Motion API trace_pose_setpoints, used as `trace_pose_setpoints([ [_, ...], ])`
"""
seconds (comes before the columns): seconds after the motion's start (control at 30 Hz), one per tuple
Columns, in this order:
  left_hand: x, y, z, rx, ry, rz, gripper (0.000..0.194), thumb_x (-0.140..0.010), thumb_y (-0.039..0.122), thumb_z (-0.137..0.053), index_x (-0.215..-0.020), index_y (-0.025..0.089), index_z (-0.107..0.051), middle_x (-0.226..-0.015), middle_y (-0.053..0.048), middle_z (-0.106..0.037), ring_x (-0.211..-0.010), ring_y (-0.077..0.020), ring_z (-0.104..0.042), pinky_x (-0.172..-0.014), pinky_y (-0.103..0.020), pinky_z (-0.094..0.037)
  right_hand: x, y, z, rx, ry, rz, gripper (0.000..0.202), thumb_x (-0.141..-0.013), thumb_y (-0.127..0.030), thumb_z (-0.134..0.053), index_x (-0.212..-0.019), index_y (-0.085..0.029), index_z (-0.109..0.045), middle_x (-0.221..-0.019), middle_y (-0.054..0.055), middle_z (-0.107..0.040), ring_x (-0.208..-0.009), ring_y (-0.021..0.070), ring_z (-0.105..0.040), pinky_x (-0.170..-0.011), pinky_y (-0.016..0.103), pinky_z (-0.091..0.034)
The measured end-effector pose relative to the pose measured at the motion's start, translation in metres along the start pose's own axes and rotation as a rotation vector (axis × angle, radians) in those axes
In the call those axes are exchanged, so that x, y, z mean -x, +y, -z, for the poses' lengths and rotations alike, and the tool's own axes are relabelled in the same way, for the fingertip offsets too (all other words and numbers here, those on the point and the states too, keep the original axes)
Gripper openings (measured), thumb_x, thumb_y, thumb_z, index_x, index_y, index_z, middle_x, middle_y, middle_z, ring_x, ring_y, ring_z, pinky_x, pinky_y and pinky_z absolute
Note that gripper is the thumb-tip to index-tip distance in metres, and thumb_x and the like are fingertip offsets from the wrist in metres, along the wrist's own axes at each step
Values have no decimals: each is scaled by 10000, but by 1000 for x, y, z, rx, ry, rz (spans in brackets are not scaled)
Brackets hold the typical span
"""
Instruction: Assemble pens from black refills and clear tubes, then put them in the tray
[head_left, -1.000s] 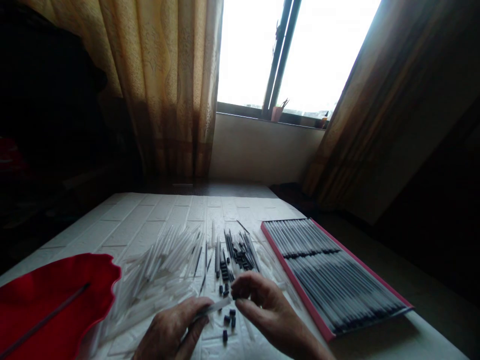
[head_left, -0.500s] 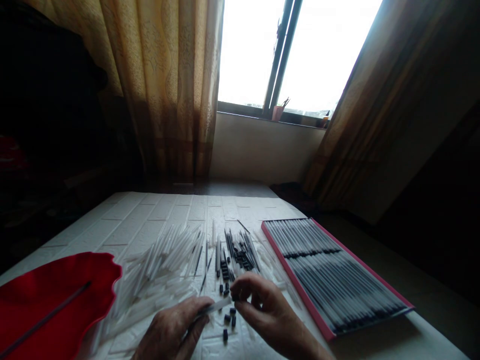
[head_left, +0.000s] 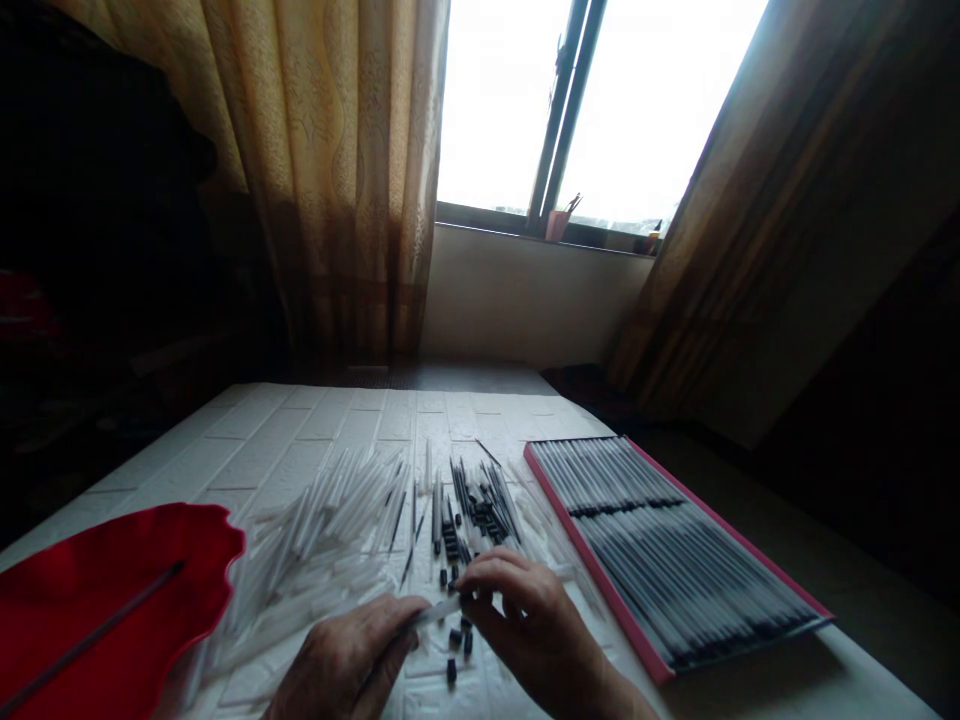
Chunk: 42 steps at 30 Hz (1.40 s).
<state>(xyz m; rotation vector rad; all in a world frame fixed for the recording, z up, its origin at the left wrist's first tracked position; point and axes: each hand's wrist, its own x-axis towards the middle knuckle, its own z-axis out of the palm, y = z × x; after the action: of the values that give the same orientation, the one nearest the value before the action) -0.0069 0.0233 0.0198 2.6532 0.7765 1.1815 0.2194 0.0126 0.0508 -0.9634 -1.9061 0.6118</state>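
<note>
Low in the head view, my left hand [head_left: 349,655] is closed round a translucent tube [head_left: 436,611] that points right. My right hand [head_left: 521,615] pinches at the tube's right end, where something small and dark shows between thumb and forefinger. Several black caps [head_left: 451,670] lie on the white table just below and between the hands. Beyond them are dark thin rods [head_left: 495,500] and more black caps. Loose translucent tubes [head_left: 352,500] are spread to the left of these.
A red scalloped tray [head_left: 172,540] with one thin stick stands at the left. On the right lies a pink-edged box [head_left: 555,500] filled with rows of tubes. The white brick-patterned table [head_left: 300,425] reaches back toward a window and curtains.
My right hand has shifted slightly left, its fingertips now against the tube's end. My left hand stays almost in place, still holding the tube.
</note>
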Motion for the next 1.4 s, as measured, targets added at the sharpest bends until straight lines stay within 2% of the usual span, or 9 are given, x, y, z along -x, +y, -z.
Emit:
trace_pose_setpoints([
  [0.3,4,-3,-5,2,32,-7,211,-1020,261,-434,-1186,223,-558,-917,-39,-780,-812,-147,-766,-753,-161,-579,3,4,0,174,-68,-30,66,-859,-174,-620,-826,-192,-675,-741,18,-673,-671,142,-633,-639,220,-448],
  [0.7,8,-6,-7,51,22,-2,226,-995,224,-464,-1197,229,-567,-904,-39,-772,-802,-158,-764,-749,-175,-587,3,6,-6,465,-94,-46,317,-936,-290,-514,-648,-189,-602,-617,21,-625,-556,133,-588,-551,235,-346],
  [0.8,7,-7,-7,77,10,24,223,-988,212,-479,-1190,230,-572,-912,-35,-771,-804,-152,-763,-744,-166,-585,4,5,-4,393,-110,-71,266,-928,-281,-524,-700,-188,-626,-662,26,-648,-594,143,-613,-570,232,-370],
  [0.9,3,-4,-4,92,17,35,207,-994,223,-478,-1177,238,-573,-906,-26,-771,-809,-148,-763,-743,-159,-583,5,3,0,254,-121,-82,54,-857,-199,-593,-883,-192,-640,-783,25,-682,-678,146,-637,-639,226,-427],
  [0.97,1,-3,-3,90,30,26,197,-1004,240,-467,-1173,239,-569,-897,-24,-771,-800,-143,-763,-739,-152,-580,5,3,1,192,-124,-67,169,-807,-119,-597,-957,-195,-615,-838,21,-689,-713,141,-640,-675,223,-447],
  [1.07,2,-3,-3,64,36,24,192,-1008,251,-464,-1173,240,-562,-906,-29,-771,-807,-145,-763,-744,-153,-578,5,4,1,182,-117,-42,171,-817,-82,-542,-923,-202,-602,-821,16,-683,-713,137,-633,-671,219,-450],
  [1.4,1,0,-1,88,-3,58,209,-991,219,-482,-1175,250,-575,-907,-27,-771,-814,-159,-763,-755,-177,-587,3,-4,6,261,-146,-86,57,-844,-178,-573,-807,-204,-608,-707,2,-651,-621,133,-591,-603,225,-409],
])
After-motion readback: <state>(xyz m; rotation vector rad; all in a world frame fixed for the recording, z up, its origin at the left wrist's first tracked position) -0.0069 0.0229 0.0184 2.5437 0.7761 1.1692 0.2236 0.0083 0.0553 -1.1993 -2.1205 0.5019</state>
